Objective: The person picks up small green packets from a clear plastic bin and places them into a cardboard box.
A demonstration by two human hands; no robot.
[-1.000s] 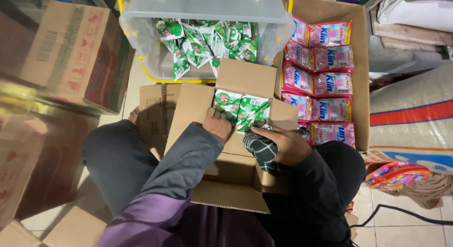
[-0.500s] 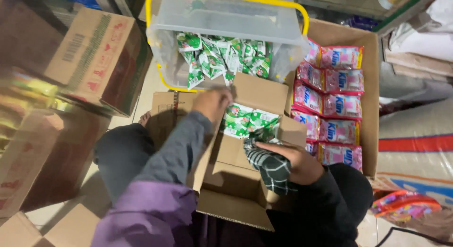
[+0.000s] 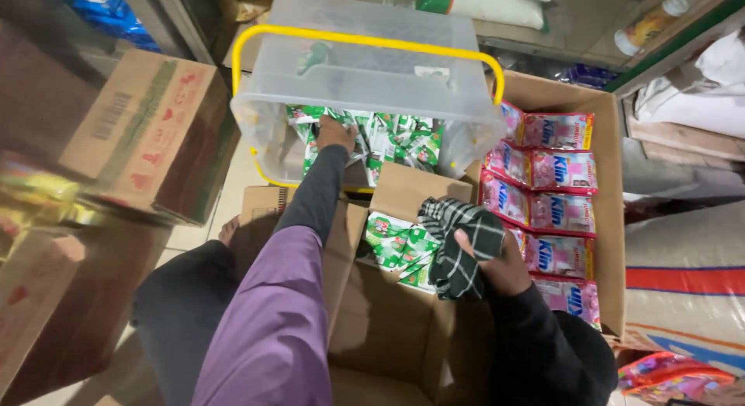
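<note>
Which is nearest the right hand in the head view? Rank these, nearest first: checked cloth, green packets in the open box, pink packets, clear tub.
1. checked cloth, gripped in the right hand.
2. green packets in the open box and pink packets, either side: too close to call.
3. clear tub, far side.

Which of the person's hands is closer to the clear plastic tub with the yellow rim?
The left. The left hand reaches into the clear plastic tub among the green sachets. The right hand stays back over the open cardboard box, holding a checked cloth.
</note>
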